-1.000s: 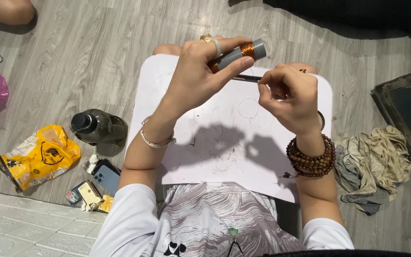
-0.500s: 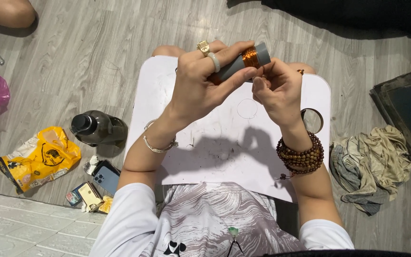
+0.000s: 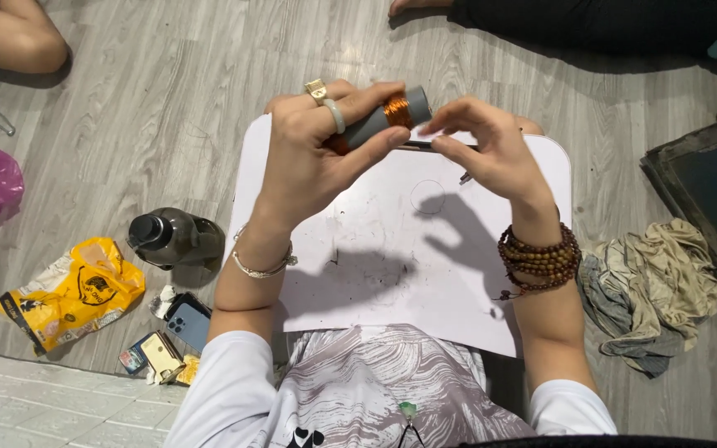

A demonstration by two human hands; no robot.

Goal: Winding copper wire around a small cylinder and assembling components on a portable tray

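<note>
White board lies on the lap, below both raised hands. Left hand is wrapped around a grey tube wound with copper wire, holding it tilted above the board. Right hand pinches at the tube's end, fingertips narrowed together. Left of the left arm stand a dark bottle, a phone and a yellow bag; crumpled cloth lies right of the right wrist.
</note>
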